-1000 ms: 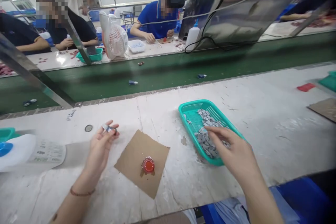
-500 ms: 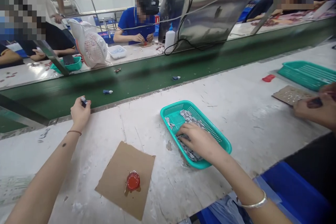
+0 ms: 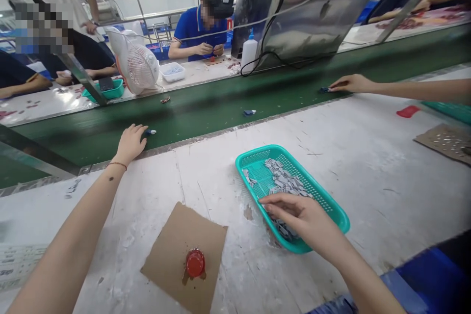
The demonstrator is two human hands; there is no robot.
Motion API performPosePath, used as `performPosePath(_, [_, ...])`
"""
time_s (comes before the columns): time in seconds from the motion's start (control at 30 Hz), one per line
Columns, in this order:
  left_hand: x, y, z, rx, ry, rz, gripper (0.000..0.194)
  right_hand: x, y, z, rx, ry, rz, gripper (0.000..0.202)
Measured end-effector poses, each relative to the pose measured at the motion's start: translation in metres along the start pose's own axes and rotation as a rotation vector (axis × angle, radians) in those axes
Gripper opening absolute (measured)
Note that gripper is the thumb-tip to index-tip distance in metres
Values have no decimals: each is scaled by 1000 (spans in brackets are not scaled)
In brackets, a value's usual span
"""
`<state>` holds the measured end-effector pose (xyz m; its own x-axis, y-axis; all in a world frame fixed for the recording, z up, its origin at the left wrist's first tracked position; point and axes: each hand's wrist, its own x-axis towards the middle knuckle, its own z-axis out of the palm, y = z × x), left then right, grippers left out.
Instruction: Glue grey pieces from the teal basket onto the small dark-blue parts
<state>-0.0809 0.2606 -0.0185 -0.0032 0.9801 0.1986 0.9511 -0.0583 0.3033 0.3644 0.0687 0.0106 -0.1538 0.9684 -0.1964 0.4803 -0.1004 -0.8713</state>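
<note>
Cardboard point(image 3: 165, 255) lies flat toward the near edge of the table point(image 3: 368, 171), left of centre; probably a mat, as a wet brown stain spreads round the small red pot point(image 3: 195, 262) on it (pot or upturned cap, cannot tell).

Green basket point(image 3: 340, 225) stands to its right, slanting between near and far edges. Loose grey pieces point(image 3: 283, 176) lie heaped inside; placement presumably suits the right hand.

Right hand point(image 3: 305, 211) is over the basket's near-left rim. Grip almost closed, thumb near fingertips, a pinch fit for small flat parts. Cannot tell whether it holds one.

Left hand point(image 3: 130, 142) reaches past the table's far edge over the green belt point(image 3: 206, 113). Palm down, grip slack, fingers loosely spread; nothing seen in it, underside hidden. Dark blue piece point(image 3: 151, 132) with white end lies just beside the fingers; contact unclear.

Farther right along that edge: second blue piece point(image 3: 249, 113), lying alone on the belt, then a co-worker's hand point(image 3: 349, 83) at a third piece point(image 3: 324, 90), pieces well apart, perhaps to avoid overlap.

Beyond: far table point(image 3: 195, 74) with white bottle point(image 3: 249, 54).
</note>
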Motion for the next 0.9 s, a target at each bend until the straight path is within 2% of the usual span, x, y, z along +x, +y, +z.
performPosePath(0.13, [6, 6, 2, -91, -10, -15, 39, -1, 4, 0, 12, 20, 32, 40])
performPosePath(0.3, [0, 11, -4, -337, 93, -159, 18, -3, -1, -4, 7, -10, 48, 41])
performPosePath(0.43, [-19, 29, -7, -673, 208, -307, 23, -4, 1, -8, -13, -50, 39, 41])
performPosePath(0.53, [-47, 50, -11, -999, 190, -419, 27, -4, 5, -9, -34, -50, 23, 40])
performPosePath(0.67, [-105, 76, -24, -1385, 32, -510, 20, 0, 7, -10, -137, -31, -28, 38])
performPosePath(0.8, [-168, 92, -39, -1587, -53, -587, 18, 3, 9, -13, -249, -50, -108, 38])
performPosePath(0.9, [-206, 98, -47, -1721, -103, -636, 18, 4, 11, -14, -199, -68, -28, 35])
